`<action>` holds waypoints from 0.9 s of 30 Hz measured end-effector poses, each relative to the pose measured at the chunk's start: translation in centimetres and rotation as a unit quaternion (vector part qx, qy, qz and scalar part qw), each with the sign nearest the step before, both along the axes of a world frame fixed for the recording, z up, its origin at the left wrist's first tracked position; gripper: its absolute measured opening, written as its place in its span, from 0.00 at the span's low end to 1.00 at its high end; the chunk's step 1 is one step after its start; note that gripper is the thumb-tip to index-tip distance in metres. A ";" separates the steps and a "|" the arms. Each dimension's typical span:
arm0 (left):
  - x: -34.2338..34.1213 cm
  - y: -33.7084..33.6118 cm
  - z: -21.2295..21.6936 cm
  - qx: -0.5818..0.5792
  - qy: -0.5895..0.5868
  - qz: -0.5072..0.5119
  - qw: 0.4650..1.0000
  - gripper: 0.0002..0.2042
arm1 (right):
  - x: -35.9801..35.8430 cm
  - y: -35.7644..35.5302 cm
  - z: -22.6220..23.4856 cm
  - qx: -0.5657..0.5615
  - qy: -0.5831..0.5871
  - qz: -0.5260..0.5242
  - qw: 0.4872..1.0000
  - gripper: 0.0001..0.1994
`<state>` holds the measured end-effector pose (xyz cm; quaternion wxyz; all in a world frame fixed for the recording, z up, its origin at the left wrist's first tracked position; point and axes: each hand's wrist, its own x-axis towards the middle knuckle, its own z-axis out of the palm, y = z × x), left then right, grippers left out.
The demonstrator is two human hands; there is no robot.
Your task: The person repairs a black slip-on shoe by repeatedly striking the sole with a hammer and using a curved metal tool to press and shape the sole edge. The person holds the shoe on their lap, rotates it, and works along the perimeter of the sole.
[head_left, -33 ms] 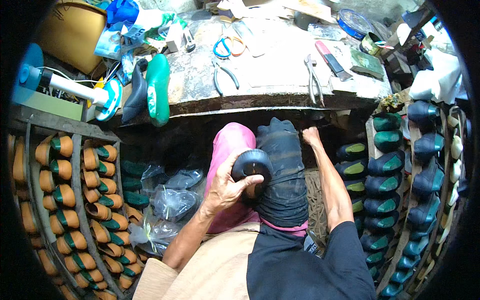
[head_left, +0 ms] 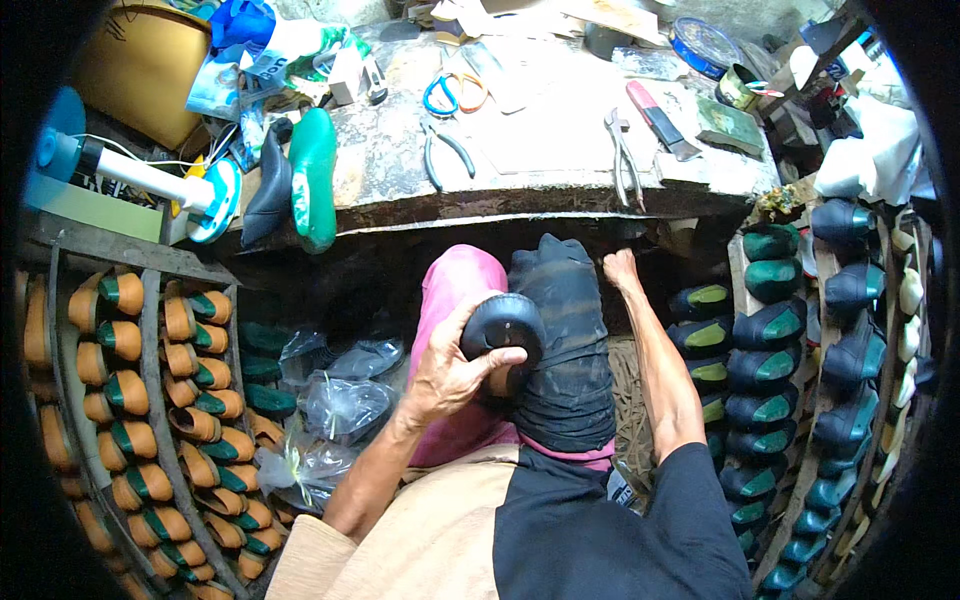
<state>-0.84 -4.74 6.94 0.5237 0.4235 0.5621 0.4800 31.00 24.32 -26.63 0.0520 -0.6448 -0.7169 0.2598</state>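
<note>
My left hand (head_left: 450, 365) grips a black shoe (head_left: 503, 328) over my lap, its rounded end toward me and its far part hidden. The thumb presses across the lower edge, where a brown patch shows. Resting between my pink-covered knee and dark cloth-covered knee, the shoe touches the dark cloth (head_left: 562, 330). My right hand (head_left: 620, 268) is closed in a fist beyond the right knee, just under the bench's front edge. Whatever its fingers hold, if anything, is lost in shadow.
On the workbench (head_left: 400, 165) lie pliers (head_left: 447, 155), pincers (head_left: 624, 158), orange-and-blue scissors (head_left: 455, 94), a red-handled knife (head_left: 662, 120) and a green shoe last (head_left: 314, 180). Racks of tan shoes (head_left: 125, 340) stand left, dark shoes (head_left: 768, 325) right. Plastic bags (head_left: 345, 405) sit beside my left leg.
</note>
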 end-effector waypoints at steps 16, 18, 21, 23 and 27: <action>-0.7 2.3 -8.9 0.012 -0.285 0.096 0.954 0.35 | 7.8 -27.4 30.1 -0.270 0.561 -0.116 0.774 0.21; -0.7 2.3 -7.2 -0.020 -0.178 0.048 0.983 0.38 | 6.4 -28.6 32.5 -0.287 0.620 -0.039 0.729 0.28; -0.5 3.4 -5.6 0.000 -0.112 -0.059 0.992 0.37 | 2.8 -27.8 35.1 -0.236 0.533 -0.103 0.806 0.32; -0.6 4.6 -5.6 0.007 -0.092 -0.117 0.989 0.35 | -0.1 -27.5 35.9 -0.208 0.484 -0.116 0.842 0.35; -1.6 6.1 -6.1 0.058 -0.121 -0.169 0.976 0.45 | -4.1 -28.6 35.5 -0.097 0.411 0.018 0.906 0.42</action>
